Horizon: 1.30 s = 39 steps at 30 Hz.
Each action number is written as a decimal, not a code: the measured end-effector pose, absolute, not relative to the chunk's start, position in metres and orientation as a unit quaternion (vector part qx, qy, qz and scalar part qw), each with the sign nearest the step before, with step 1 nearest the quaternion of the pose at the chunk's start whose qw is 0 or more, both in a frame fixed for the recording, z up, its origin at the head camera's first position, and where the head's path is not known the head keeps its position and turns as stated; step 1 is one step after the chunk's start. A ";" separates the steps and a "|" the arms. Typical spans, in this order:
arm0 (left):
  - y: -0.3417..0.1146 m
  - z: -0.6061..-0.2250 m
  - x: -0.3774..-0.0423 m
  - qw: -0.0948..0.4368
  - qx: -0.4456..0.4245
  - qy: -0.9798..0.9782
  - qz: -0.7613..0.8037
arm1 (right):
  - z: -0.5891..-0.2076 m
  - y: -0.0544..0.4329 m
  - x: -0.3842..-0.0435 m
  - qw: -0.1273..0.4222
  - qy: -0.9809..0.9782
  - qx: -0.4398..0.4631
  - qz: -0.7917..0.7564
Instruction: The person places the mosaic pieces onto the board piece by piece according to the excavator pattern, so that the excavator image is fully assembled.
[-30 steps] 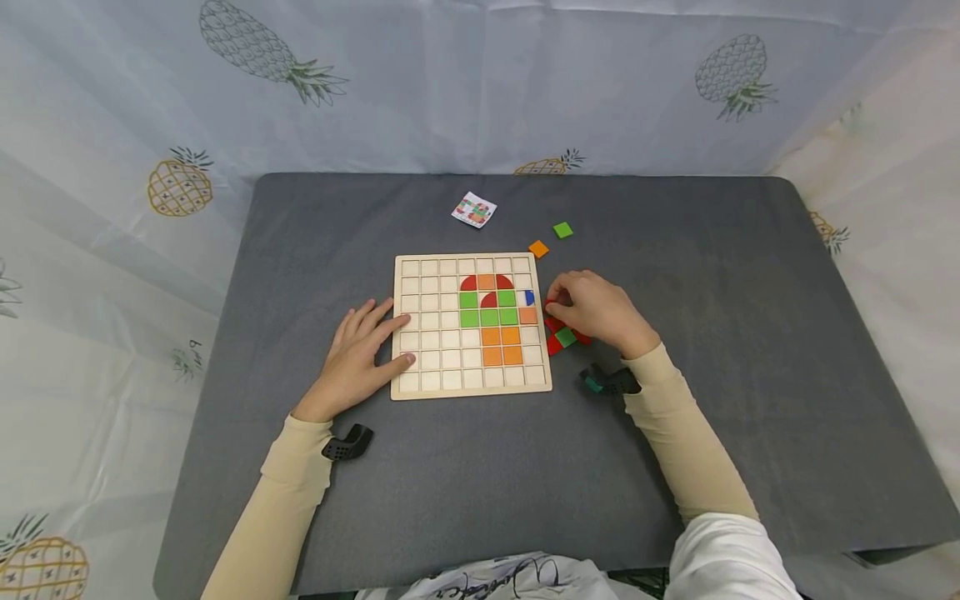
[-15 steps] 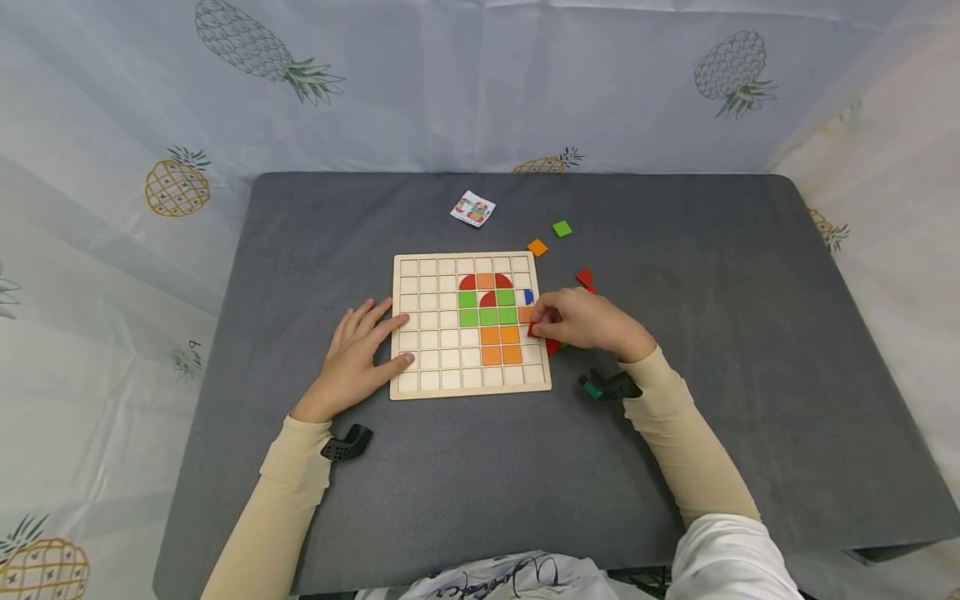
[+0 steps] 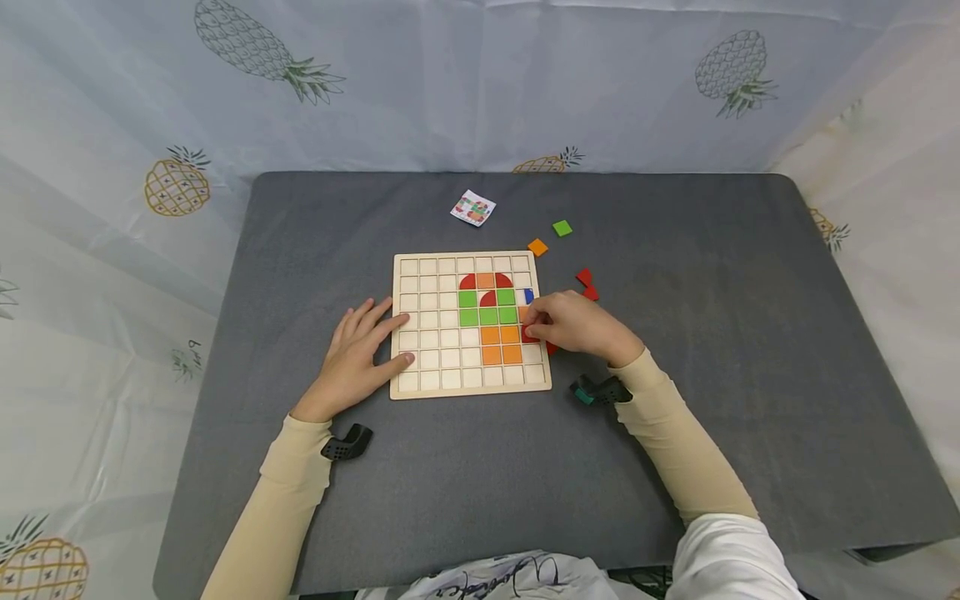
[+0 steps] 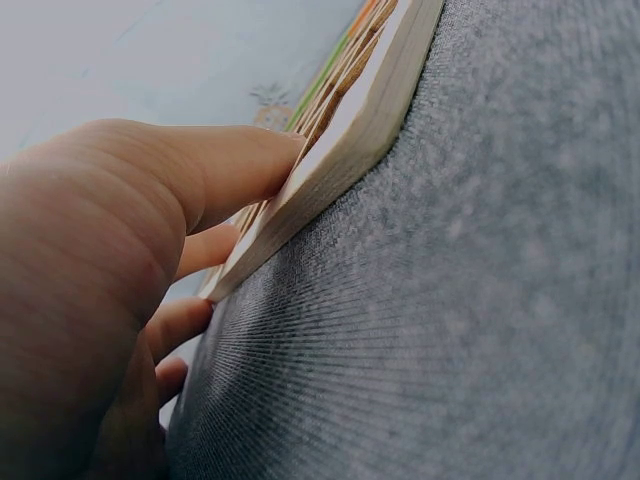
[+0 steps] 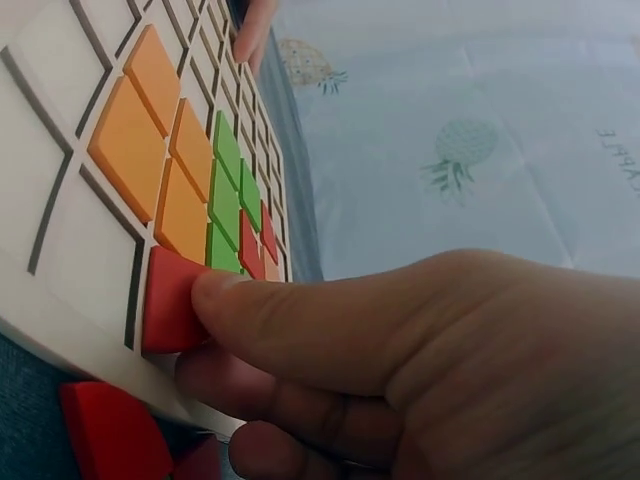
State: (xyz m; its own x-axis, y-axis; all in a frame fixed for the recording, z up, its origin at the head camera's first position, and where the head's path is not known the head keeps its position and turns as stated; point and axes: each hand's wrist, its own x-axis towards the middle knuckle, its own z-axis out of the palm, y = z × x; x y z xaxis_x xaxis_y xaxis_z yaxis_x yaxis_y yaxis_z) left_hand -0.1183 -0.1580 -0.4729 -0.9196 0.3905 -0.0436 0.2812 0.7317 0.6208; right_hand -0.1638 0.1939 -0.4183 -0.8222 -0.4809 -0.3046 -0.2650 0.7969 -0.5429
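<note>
A light wooden grid board [image 3: 438,394] lies on the grey table. My left hand [image 3: 351,360] rests at its left edge, fingers spread, with the thumb and index fingertip on the board. My right hand [image 3: 579,323] pinches a red tile [image 5: 168,305] between thumb and fingers. That tile sits over a cell in the right column, beside orange tiles [image 5: 127,150]. Green tiles [image 3: 488,317], rounded red tiles [image 3: 504,282] and a part-blue tile [image 3: 528,296] fill other cells. The right hand partly covers an orange tile just above the red one.
Loose red pieces [image 3: 585,277] lie right of the board, and another red piece [image 5: 112,430] is beside its edge under my right hand. An orange tile [image 3: 537,247] and a green tile [image 3: 562,228] lie behind the board. A small patterned card [image 3: 472,208] lies farther back.
My right hand has moved left and slightly forward from the loose red pieces onto the board's right column, bringing a red tile along. The left hand has stayed in place.
</note>
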 end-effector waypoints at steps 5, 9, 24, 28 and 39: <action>-0.158 -0.473 -0.119 0.083 0.183 0.926 0.319 | -0.418 0.192 -0.163 0.213 0.928 -0.197 -0.235; -0.159 -0.473 -0.119 0.084 0.183 0.926 0.318 | -0.419 0.192 -0.162 0.207 0.929 -0.199 -0.234; -0.159 -0.476 -0.119 0.078 0.186 0.927 0.318 | -0.421 0.195 -0.163 0.196 0.930 -0.199 -0.241; -0.159 -0.476 -0.119 0.077 0.187 0.926 0.319 | -0.418 0.203 -0.165 0.179 0.934 -0.180 -0.253; -0.159 -0.476 -0.119 0.076 0.187 0.927 0.316 | -0.408 0.241 -0.176 0.094 0.939 -0.133 -0.304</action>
